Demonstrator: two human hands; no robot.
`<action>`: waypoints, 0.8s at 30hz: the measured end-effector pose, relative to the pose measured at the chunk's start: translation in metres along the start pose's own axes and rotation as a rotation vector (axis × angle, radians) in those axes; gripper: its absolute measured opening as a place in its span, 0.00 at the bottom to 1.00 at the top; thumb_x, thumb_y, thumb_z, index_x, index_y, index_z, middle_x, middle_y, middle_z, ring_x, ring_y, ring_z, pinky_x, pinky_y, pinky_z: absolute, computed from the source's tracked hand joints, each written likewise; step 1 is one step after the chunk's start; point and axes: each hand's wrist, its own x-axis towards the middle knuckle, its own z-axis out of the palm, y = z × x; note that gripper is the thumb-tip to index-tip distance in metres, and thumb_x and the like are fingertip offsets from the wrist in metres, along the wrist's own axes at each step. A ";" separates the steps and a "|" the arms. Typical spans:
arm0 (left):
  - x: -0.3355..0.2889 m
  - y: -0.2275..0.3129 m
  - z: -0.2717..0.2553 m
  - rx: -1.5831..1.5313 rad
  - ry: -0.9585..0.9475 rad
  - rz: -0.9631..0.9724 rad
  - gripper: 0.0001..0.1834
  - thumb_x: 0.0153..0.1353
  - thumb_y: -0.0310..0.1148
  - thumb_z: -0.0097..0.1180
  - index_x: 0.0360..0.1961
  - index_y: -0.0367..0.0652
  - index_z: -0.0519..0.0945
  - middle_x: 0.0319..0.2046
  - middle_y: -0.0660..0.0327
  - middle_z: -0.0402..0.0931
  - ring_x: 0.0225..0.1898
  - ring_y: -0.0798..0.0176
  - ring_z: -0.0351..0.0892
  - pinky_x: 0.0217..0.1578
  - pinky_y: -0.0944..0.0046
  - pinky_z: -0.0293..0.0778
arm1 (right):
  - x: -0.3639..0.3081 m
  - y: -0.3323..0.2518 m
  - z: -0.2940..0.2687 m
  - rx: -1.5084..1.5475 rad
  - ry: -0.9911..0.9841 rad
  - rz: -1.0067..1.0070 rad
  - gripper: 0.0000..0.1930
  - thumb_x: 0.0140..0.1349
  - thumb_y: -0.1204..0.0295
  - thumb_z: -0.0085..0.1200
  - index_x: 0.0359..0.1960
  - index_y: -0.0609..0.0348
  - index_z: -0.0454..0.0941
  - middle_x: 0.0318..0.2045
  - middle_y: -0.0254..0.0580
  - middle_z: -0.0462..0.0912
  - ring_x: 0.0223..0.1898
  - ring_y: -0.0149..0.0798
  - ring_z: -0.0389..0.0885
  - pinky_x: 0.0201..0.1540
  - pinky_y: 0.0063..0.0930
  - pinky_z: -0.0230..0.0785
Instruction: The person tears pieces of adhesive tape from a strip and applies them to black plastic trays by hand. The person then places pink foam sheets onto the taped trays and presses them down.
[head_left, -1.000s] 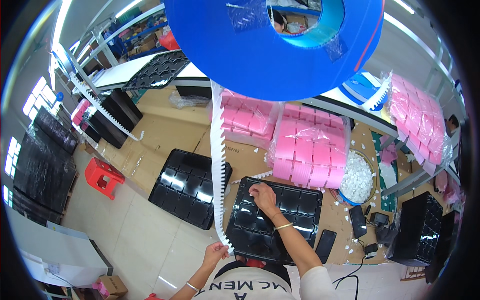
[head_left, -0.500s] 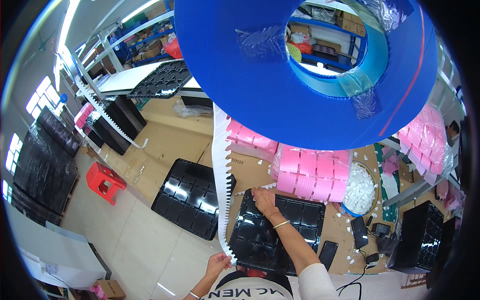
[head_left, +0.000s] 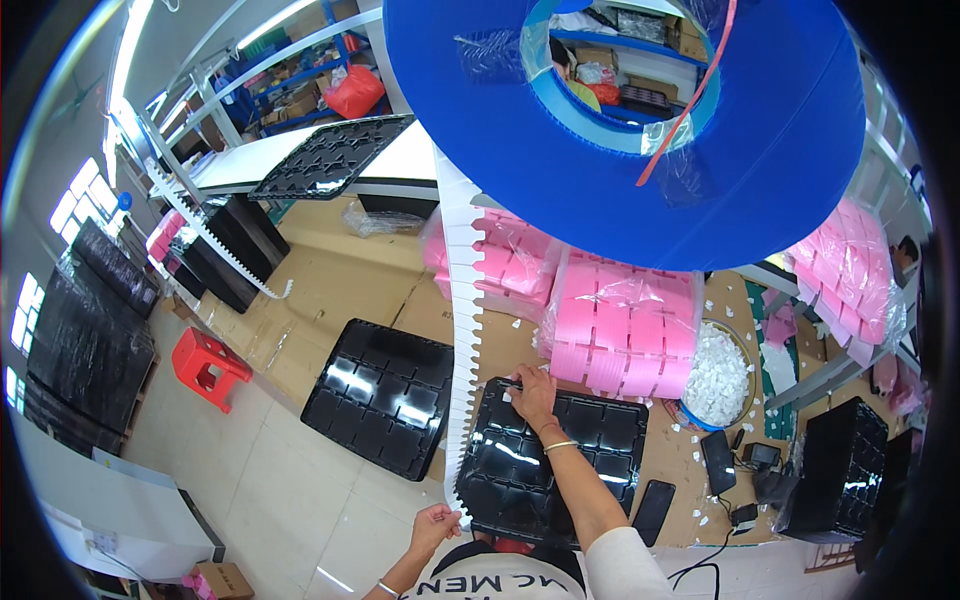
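My left hand [head_left: 436, 525] is closed in a pinch on the lower end of a long white strip with a toothed edge [head_left: 465, 330]. That strip hangs down from a large blue reel [head_left: 790, 150]. My right hand [head_left: 535, 397] reaches over a shiny black plastic tray [head_left: 515, 470] in front of me, its fingers bent together at the far left corner. A small white piece [head_left: 509, 394] shows at those fingertips. A second black tray [head_left: 375, 395] lies to the left on the cardboard.
Pink plastic-wrapped bundles [head_left: 625, 325] stand behind the tray. Right of them is a round tub [head_left: 715, 375] of small white pieces. A phone [head_left: 654, 510], cables and stacked black trays [head_left: 835, 470] lie rightward. A red stool [head_left: 208, 368] stands on the floor at left.
The blue reel has turned and appears higher in view, and the strip hangs further right. My right hand has shifted slightly at the tray corner, while my left keeps hold of the strip's end.
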 end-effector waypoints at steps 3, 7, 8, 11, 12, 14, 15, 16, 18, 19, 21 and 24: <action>0.000 0.000 0.000 0.000 -0.002 0.001 0.08 0.63 0.30 0.63 0.29 0.39 0.79 0.21 0.61 0.80 0.20 0.71 0.79 0.19 0.75 0.68 | -0.001 0.003 0.005 -0.021 0.005 0.005 0.19 0.46 0.69 0.70 0.39 0.46 0.75 0.39 0.35 0.76 0.47 0.44 0.73 0.50 0.42 0.61; -0.002 -0.008 0.000 -0.020 0.018 -0.008 0.08 0.63 0.30 0.63 0.29 0.39 0.79 0.21 0.60 0.81 0.20 0.71 0.79 0.19 0.75 0.68 | -0.013 -0.004 -0.002 -0.021 -0.009 -0.013 0.20 0.46 0.68 0.71 0.41 0.46 0.75 0.41 0.35 0.77 0.48 0.44 0.73 0.50 0.42 0.61; 0.001 -0.008 -0.002 -0.022 0.019 -0.006 0.08 0.63 0.30 0.63 0.29 0.39 0.79 0.21 0.60 0.81 0.20 0.71 0.79 0.19 0.75 0.68 | -0.014 -0.007 -0.003 0.002 0.016 -0.024 0.21 0.46 0.67 0.71 0.42 0.46 0.75 0.42 0.35 0.77 0.48 0.44 0.73 0.50 0.42 0.61; 0.001 -0.010 -0.004 0.013 0.019 0.014 0.08 0.63 0.30 0.63 0.30 0.38 0.79 0.21 0.61 0.80 0.20 0.71 0.79 0.19 0.75 0.68 | -0.019 -0.011 -0.008 0.014 0.029 -0.027 0.22 0.45 0.67 0.71 0.43 0.47 0.76 0.44 0.36 0.77 0.49 0.44 0.73 0.51 0.41 0.62; 0.003 -0.009 -0.003 0.020 0.011 0.013 0.08 0.63 0.30 0.63 0.30 0.38 0.79 0.21 0.61 0.80 0.20 0.71 0.79 0.19 0.75 0.68 | -0.018 -0.009 -0.009 0.001 0.026 -0.019 0.23 0.45 0.66 0.72 0.44 0.47 0.76 0.45 0.36 0.77 0.49 0.45 0.73 0.51 0.41 0.62; 0.004 -0.009 -0.002 0.027 -0.001 0.015 0.08 0.63 0.30 0.63 0.30 0.38 0.79 0.21 0.61 0.80 0.20 0.71 0.78 0.19 0.75 0.68 | -0.019 -0.009 -0.009 -0.017 0.024 -0.011 0.24 0.45 0.65 0.72 0.44 0.47 0.76 0.45 0.37 0.77 0.49 0.44 0.73 0.51 0.41 0.61; 0.003 -0.009 -0.004 0.026 -0.004 0.011 0.08 0.63 0.30 0.63 0.30 0.38 0.79 0.21 0.61 0.80 0.20 0.71 0.78 0.19 0.75 0.68 | -0.019 -0.012 -0.009 -0.028 0.013 -0.006 0.24 0.44 0.65 0.72 0.44 0.47 0.76 0.45 0.37 0.77 0.49 0.44 0.73 0.51 0.41 0.61; 0.003 -0.009 -0.005 0.025 -0.007 0.007 0.08 0.63 0.30 0.63 0.30 0.38 0.79 0.21 0.61 0.80 0.20 0.72 0.78 0.19 0.75 0.68 | -0.019 -0.014 -0.011 -0.026 0.013 -0.008 0.24 0.44 0.65 0.72 0.44 0.47 0.76 0.45 0.37 0.77 0.49 0.44 0.73 0.51 0.41 0.61; 0.002 -0.008 -0.004 0.018 -0.005 0.009 0.08 0.63 0.30 0.63 0.29 0.38 0.79 0.20 0.61 0.80 0.20 0.72 0.79 0.19 0.75 0.68 | -0.021 -0.014 -0.015 -0.051 0.093 -0.088 0.19 0.46 0.67 0.69 0.41 0.48 0.78 0.43 0.37 0.77 0.50 0.44 0.73 0.51 0.41 0.61; 0.001 -0.007 -0.003 0.011 -0.005 0.009 0.09 0.64 0.31 0.63 0.29 0.38 0.79 0.20 0.61 0.80 0.20 0.72 0.79 0.19 0.75 0.68 | -0.020 -0.012 -0.015 -0.050 0.094 -0.087 0.19 0.46 0.67 0.69 0.41 0.48 0.78 0.43 0.37 0.77 0.50 0.44 0.73 0.51 0.41 0.61; 0.003 -0.008 -0.003 0.021 -0.003 0.014 0.09 0.64 0.30 0.63 0.29 0.38 0.79 0.21 0.61 0.80 0.20 0.72 0.79 0.19 0.75 0.68 | -0.017 -0.008 -0.013 -0.077 0.066 -0.232 0.10 0.49 0.70 0.64 0.34 0.50 0.82 0.39 0.37 0.78 0.48 0.44 0.74 0.51 0.40 0.62; 0.002 -0.010 -0.003 0.017 -0.010 0.014 0.09 0.64 0.30 0.63 0.29 0.38 0.79 0.21 0.61 0.80 0.20 0.72 0.79 0.19 0.75 0.68 | -0.011 -0.003 -0.007 -0.162 -0.028 -0.270 0.04 0.51 0.72 0.58 0.29 0.52 0.84 0.35 0.40 0.79 0.47 0.44 0.75 0.50 0.40 0.64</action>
